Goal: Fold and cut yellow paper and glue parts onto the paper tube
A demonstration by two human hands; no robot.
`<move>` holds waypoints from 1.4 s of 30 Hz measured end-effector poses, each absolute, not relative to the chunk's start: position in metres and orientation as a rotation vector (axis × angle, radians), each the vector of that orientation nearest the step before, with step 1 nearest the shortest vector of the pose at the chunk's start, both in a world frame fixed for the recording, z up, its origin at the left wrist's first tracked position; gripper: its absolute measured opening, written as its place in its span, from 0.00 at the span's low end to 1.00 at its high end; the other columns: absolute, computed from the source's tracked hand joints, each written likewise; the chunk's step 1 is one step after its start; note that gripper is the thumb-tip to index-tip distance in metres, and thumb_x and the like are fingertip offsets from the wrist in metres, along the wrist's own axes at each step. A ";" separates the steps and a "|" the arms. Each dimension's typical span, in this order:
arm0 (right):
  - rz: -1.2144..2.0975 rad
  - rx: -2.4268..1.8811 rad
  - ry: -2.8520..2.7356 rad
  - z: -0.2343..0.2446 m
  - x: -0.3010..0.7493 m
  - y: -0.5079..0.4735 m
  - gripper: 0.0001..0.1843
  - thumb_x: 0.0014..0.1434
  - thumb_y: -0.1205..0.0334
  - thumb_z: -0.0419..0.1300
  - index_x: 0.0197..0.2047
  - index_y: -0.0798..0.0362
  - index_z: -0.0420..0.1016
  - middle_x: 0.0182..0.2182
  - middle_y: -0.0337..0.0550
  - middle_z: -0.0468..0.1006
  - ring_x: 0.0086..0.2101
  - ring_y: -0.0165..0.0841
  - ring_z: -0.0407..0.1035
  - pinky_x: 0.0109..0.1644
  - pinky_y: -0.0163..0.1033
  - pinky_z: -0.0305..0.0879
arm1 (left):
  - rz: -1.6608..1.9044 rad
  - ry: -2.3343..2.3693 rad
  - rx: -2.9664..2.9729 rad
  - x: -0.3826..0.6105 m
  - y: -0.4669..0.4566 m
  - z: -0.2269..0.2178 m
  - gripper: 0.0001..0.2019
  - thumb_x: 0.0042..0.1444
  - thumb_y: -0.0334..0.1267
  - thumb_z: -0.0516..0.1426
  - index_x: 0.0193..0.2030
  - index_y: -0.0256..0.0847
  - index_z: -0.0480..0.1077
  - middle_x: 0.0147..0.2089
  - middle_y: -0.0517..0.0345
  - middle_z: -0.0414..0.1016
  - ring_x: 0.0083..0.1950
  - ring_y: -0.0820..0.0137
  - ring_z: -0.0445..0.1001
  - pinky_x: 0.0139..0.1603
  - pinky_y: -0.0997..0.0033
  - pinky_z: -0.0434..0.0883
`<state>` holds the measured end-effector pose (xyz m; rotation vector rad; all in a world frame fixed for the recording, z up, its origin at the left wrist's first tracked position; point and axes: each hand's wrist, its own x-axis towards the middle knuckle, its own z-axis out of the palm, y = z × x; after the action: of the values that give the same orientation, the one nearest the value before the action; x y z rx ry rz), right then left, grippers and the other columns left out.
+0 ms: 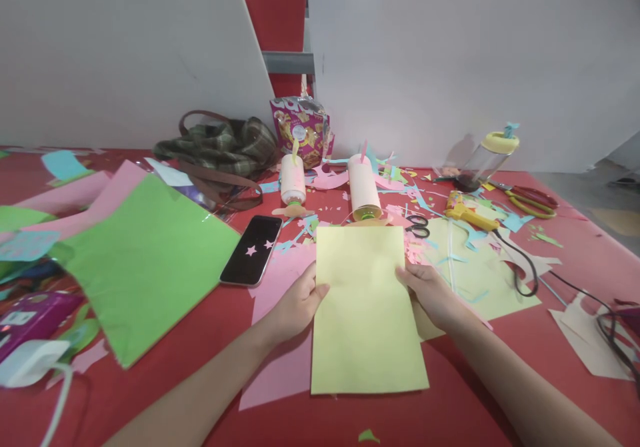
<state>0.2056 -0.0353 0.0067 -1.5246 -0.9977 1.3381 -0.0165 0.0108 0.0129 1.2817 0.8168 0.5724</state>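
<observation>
A pale yellow sheet of paper [367, 327] is held up in front of me between both hands. My left hand [299, 304] pinches its left edge, thumb on the near face. On the right edge, my right hand [433, 294] grips it the same way; the fingers behind the sheet are hidden. Beneath it, a pink sheet [280, 360] lies on the red table, partly covered. Another pale yellow sheet [480, 287] lies to the right, under paper scraps. Black-handled scissors [419, 226] rest just beyond my right hand.
Green sheets [155, 260] and a phone [250, 250] lie left. Two paper-wrapped cylinders [295, 179] stand at the back near a snack bag [303, 130] and plaid bag [220, 144]. A yellow glue gun [470, 215], red-and-yellow-handled scissors [530, 200] and a tilted jar [485, 160] lie right.
</observation>
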 end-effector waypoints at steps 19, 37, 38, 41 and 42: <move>1.055 -1.573 -0.914 0.001 0.220 -0.030 0.19 0.45 0.48 0.57 0.17 0.53 0.57 0.12 0.29 0.53 0.14 0.22 0.47 0.18 0.31 0.45 | 0.383 0.749 1.249 -0.019 0.007 0.019 0.20 0.54 0.42 0.50 0.53 0.38 0.54 0.39 0.51 0.71 0.38 0.67 0.71 0.37 0.69 0.67; 0.899 -1.719 -1.006 0.004 0.220 -0.030 0.18 0.48 0.49 0.55 0.18 0.52 0.58 0.11 0.30 0.56 0.13 0.23 0.50 0.17 0.30 0.46 | 0.462 0.656 1.168 -0.015 0.000 0.021 0.22 0.53 0.39 0.52 0.54 0.43 0.50 0.48 0.49 0.67 0.43 0.67 0.69 0.41 0.67 0.65; 0.870 -1.758 -1.005 0.004 0.221 -0.030 0.18 0.48 0.48 0.53 0.18 0.52 0.59 0.11 0.31 0.58 0.14 0.24 0.51 0.17 0.31 0.46 | 0.466 0.665 1.132 -0.015 -0.001 0.022 0.22 0.53 0.40 0.52 0.54 0.44 0.50 0.48 0.49 0.67 0.41 0.67 0.70 0.40 0.68 0.66; 0.822 -1.852 -1.049 0.004 0.218 -0.030 0.17 0.49 0.48 0.51 0.19 0.53 0.61 0.13 0.34 0.61 0.15 0.26 0.54 0.18 0.32 0.49 | 0.488 0.726 1.017 -0.015 -0.001 0.025 0.22 0.53 0.45 0.50 0.53 0.44 0.50 0.46 0.49 0.67 0.37 0.68 0.71 0.34 0.71 0.67; 0.789 -1.882 -1.080 0.004 0.215 -0.031 0.17 0.49 0.49 0.51 0.19 0.53 0.61 0.14 0.34 0.62 0.16 0.27 0.55 0.19 0.33 0.50 | 0.498 0.745 0.989 -0.014 -0.001 0.025 0.21 0.53 0.47 0.49 0.52 0.43 0.51 0.45 0.48 0.68 0.36 0.68 0.71 0.32 0.72 0.66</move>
<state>0.2152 -0.0306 0.0037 -1.8820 -1.0801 0.7891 -0.0145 -0.0009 0.0248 0.9894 0.7448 0.4979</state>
